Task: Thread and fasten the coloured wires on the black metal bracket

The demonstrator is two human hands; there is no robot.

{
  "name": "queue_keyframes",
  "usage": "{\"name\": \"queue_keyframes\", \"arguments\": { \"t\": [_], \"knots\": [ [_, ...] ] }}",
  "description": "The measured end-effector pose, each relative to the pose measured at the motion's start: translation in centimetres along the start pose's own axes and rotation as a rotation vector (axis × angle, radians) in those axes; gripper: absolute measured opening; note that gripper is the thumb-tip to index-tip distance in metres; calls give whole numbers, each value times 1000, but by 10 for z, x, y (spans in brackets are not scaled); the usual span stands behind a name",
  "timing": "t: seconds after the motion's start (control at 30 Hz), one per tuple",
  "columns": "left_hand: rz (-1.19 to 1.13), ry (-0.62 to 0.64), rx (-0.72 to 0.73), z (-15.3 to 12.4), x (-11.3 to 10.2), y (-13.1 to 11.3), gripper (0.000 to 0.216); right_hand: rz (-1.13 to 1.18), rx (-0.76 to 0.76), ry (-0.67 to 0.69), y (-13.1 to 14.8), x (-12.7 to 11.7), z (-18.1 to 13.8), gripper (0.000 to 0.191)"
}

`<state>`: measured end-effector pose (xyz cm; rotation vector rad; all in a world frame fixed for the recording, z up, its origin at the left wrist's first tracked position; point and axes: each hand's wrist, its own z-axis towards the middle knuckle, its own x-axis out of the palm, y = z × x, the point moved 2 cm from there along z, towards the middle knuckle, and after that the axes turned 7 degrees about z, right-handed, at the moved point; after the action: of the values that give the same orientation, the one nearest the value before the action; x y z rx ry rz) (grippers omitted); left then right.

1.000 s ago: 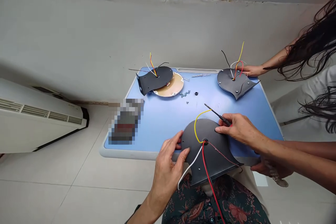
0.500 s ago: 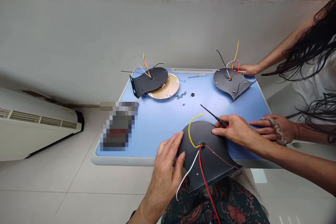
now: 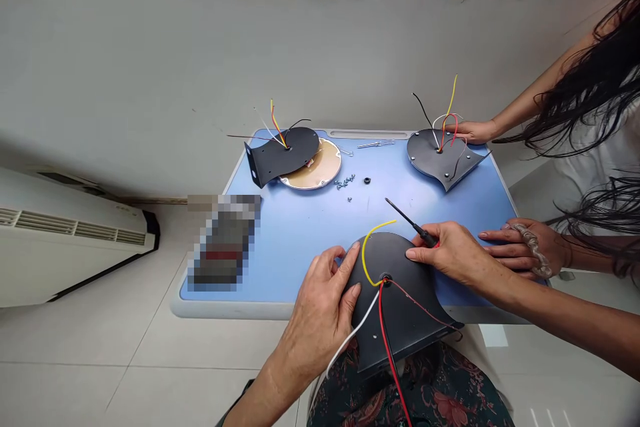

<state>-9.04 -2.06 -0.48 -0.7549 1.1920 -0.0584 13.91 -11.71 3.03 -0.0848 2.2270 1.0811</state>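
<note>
A black curved metal plate lies tilted at the table's near edge, partly over my lap. Yellow, white, red, black and thin brown wires come out of its central hole. My left hand grips the plate's left edge, fingers on top and thumb lower down. My right hand holds a screwdriver with a dark shaft and a partly hidden red handle. Its tip points up and left, away from the plate. The right thumb and fingers also touch the plate's upper right edge.
On the blue table lie loose screws, a black grommet, another black plate over a round tan disc, and a wired plate at right. Another person's hands rest at the right. A pixelated object is at left.
My left hand has shifted slightly up and right along the plate's edge, its index finger reaching higher. The plate has turned a little. The screwdriver stays in my right hand.
</note>
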Motion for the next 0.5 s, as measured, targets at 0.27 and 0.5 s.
{"name": "queue_keyframes", "arguments": {
  "t": [0.27,0.5],
  "knots": [
    [-12,-56,10,-3,4,1,55,57,7,-5,-4,3,-4,21],
    [-76,-76,41,6,8,1,55,273,50,-98,-20,10,-13,39]
  ]
}}
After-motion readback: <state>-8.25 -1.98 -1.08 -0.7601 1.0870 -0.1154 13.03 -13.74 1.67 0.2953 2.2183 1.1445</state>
